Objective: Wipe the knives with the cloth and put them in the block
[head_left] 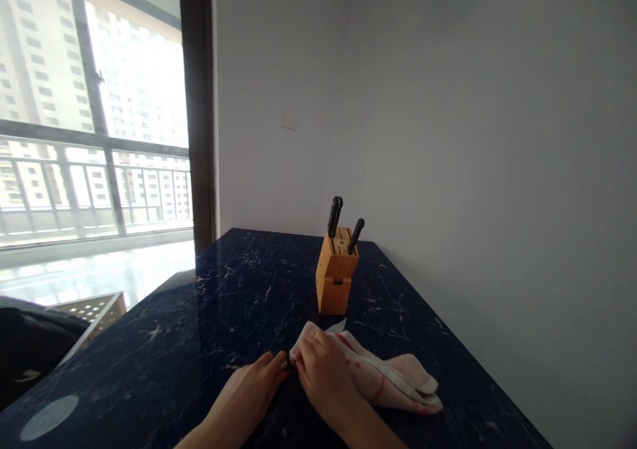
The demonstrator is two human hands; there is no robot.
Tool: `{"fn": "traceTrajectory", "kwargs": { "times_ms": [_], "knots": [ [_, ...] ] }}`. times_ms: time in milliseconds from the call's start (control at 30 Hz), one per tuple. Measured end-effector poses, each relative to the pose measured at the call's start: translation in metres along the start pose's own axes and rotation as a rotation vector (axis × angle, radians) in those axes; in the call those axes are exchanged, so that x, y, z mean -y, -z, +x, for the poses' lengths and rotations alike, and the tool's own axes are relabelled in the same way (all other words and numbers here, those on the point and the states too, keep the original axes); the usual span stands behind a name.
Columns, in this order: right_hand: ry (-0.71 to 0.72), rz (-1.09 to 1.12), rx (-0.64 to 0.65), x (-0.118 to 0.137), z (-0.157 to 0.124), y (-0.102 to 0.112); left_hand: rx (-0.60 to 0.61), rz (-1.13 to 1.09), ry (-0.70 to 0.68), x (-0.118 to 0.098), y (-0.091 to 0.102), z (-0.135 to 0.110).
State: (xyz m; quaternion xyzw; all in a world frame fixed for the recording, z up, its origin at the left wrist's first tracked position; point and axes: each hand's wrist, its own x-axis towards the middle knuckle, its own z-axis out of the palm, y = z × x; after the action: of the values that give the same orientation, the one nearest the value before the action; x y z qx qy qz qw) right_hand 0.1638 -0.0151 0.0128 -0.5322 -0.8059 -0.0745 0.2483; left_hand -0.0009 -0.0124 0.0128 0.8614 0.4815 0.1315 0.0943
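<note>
The towel [393,379], white with red markings, lies bunched on the dark blue marbled table [253,283], close to the near edge and a little towards the right one, its loose end trailing to the right. The right hand [323,366] is closed on the left end of it, fingers folded over the cloth. Just beside it, the left hand [256,383] has its fingers drawn in around what looks like the dark handle of a knife [337,327]; the fingers hide most of the grip, but a pale, pointed bit of blade shows past the far side of the cloth. Beyond, nearer the far edge and towards the right edge, I see a wooden knife block [334,280] standing upright, with two black-handled knives [335,217] pushed into its top. A pale oval patch [50,417] sits near the table's left edge, and past that edge there's something black [34,349], in front of a bright window [139,97].
</note>
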Motion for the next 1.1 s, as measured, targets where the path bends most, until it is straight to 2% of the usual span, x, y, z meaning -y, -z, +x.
{"fn": "traceTrajectory", "kwargs": {
  "times_ms": [133,300,433,567,633,767,867,1033,1100],
  "knots": [
    [-0.053,-0.051,0.0,-0.001,-0.001,0.0,-0.012,0.009,0.012,0.002,-0.001,-0.001],
    [0.004,-0.041,0.042,0.0,-0.001,0.0,-0.018,-0.011,0.011,0.003,-0.002,0.0],
    [-0.036,-0.064,0.062,-0.002,-0.001,0.003,-0.011,-0.026,0.022,0.002,-0.002,-0.001],
    [0.111,-0.03,0.104,-0.003,-0.003,0.005,0.009,-0.032,0.032,0.002,-0.002,-0.002],
    [0.139,-0.046,0.127,-0.004,-0.003,0.008,0.011,-0.035,0.027,0.003,-0.002,-0.002],
    [0.053,-0.044,0.136,-0.006,-0.003,0.014,-0.001,-0.041,0.019,0.005,-0.002,-0.001],
    [0.056,0.016,0.137,-0.007,-0.003,0.014,-0.003,-0.043,0.012,0.006,-0.003,-0.001],
    [-0.12,0.017,0.025,-0.006,-0.002,0.008,0.003,-0.028,0.013,0.003,-0.002,-0.001],
    [-0.111,0.043,-0.001,-0.004,-0.003,0.005,0.005,-0.019,0.023,0.001,-0.001,-0.001]
  ]
}}
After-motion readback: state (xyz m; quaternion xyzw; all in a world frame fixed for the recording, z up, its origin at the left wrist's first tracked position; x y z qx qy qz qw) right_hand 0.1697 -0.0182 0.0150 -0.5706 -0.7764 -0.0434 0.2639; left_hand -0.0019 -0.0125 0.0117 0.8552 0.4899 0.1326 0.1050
